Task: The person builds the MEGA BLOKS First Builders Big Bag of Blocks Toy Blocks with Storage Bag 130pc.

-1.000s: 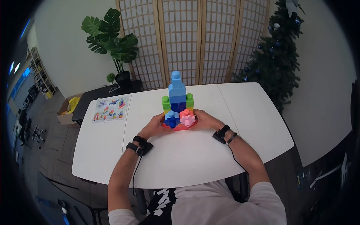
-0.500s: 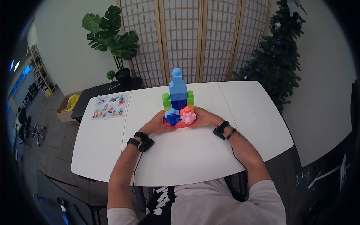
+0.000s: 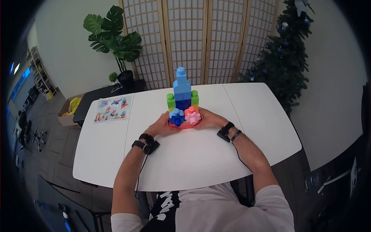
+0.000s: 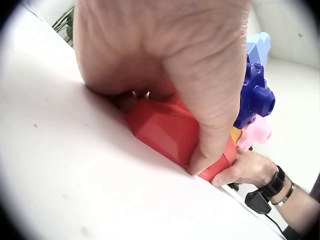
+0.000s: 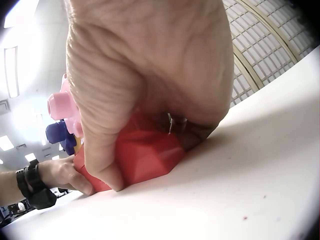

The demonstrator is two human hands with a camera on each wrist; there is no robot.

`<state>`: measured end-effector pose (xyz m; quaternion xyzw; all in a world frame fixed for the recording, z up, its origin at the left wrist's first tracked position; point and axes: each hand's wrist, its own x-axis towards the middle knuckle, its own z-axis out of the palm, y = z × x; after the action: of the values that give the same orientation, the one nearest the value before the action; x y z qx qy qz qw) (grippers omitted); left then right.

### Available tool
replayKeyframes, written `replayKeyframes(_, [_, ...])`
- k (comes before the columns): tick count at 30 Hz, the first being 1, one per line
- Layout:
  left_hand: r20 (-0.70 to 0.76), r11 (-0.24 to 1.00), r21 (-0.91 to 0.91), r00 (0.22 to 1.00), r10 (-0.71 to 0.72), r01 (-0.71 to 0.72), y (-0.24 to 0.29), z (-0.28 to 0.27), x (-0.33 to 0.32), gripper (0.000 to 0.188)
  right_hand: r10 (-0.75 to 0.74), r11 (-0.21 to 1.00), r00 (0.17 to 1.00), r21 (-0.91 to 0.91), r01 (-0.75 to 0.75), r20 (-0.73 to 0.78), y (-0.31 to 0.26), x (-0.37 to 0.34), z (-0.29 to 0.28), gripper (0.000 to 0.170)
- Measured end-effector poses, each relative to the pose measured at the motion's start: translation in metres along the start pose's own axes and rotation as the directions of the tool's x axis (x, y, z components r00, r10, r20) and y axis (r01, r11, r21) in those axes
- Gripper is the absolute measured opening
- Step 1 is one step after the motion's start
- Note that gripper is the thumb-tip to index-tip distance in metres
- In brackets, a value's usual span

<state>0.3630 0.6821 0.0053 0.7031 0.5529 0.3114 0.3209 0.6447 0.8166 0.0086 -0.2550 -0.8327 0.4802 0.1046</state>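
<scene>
In the head view a tower of toy building blocks stands upright on the table on a red base. It has light blue blocks on top, dark blue below and green-and-yellow columns either side. A dark blue gear and a pink gear face the person at the front. My left hand grips the left end of the base, its thumb along the front, as the left wrist view shows. Around the right end curls my right hand, thumb also in front. The fingers behind the base are mostly hidden.
A printed sheet with pictures of block builds lies on the left of the white table. Past the table's left edge are a potted plant and a cardboard box. A folding screen and a decorated tree stand behind.
The block tower has slid a little away from the person across the table, with both hands still gripping its base. The head view has shifted slightly.
</scene>
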Motion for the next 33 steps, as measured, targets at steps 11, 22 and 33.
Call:
replayKeyframes(11, [-0.046, 1.0, 0.021, 0.999, 0.022, -0.021, 0.002, 0.0, -0.001, 0.075, -0.11, 0.993, 0.992, 0.031, 0.112, -0.065, 0.004, -0.001, 0.004, 0.069])
replayKeyframes(22, [-0.064, 0.997, -0.019, 0.995, 0.074, -0.076, 0.006, 0.001, -0.002, 0.071, -0.099, 0.995, 0.992, -0.023, 0.097, -0.081, 0.006, 0.0, 0.004, 0.071])
replayKeyframes(33, [-0.026, 0.997, 0.075, 0.999, 0.03, -0.028, 0.0, 0.0, -0.001, 0.084, -0.072, 0.997, 0.994, -0.008, 0.071, -0.086, 0.001, -0.007, 0.005, 0.068])
